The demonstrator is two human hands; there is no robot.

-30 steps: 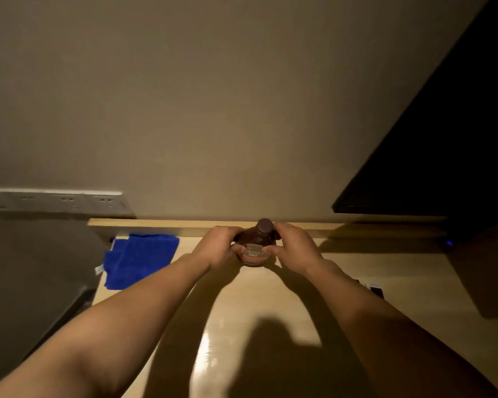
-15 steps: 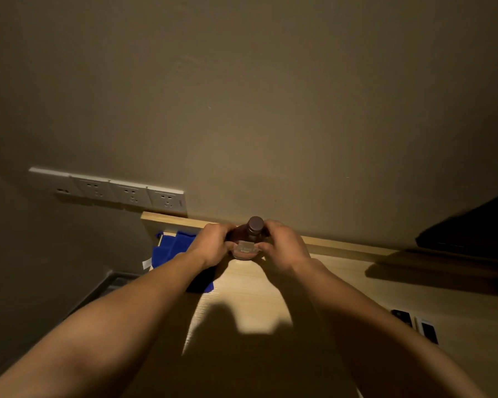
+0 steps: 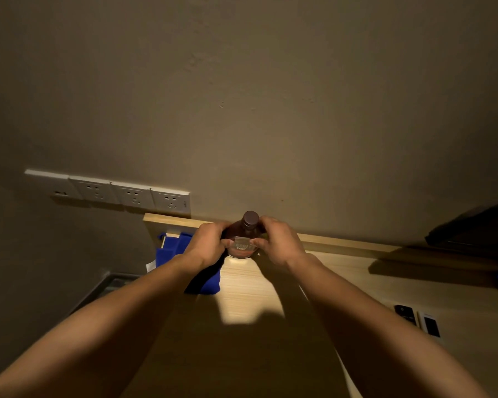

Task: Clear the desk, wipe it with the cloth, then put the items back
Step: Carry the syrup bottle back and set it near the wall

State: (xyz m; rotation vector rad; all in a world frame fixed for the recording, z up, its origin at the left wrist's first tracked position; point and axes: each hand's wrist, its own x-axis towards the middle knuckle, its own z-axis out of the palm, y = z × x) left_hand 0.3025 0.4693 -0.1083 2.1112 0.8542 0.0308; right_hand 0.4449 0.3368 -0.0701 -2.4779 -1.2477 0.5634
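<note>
A dark brown syrup bottle (image 3: 245, 234) with a round cap stands upright at the back of the light wooden desk (image 3: 250, 285), close to the wall. My left hand (image 3: 206, 245) grips its left side and my right hand (image 3: 279, 242) grips its right side, thumbs on the label. A blue cloth (image 3: 174, 249) lies at the desk's back left corner, partly hidden under my left wrist.
A row of white wall sockets (image 3: 112, 192) sits above the desk's left end. Two small dark remotes (image 3: 417, 318) lie on the desk at the right. A dark shape (image 3: 472, 228) fills the far right. The floor drops off left of the desk.
The camera view has swung left and up, bringing the sockets into sight. Both hands keep hold of the bottle at the back of the desk.
</note>
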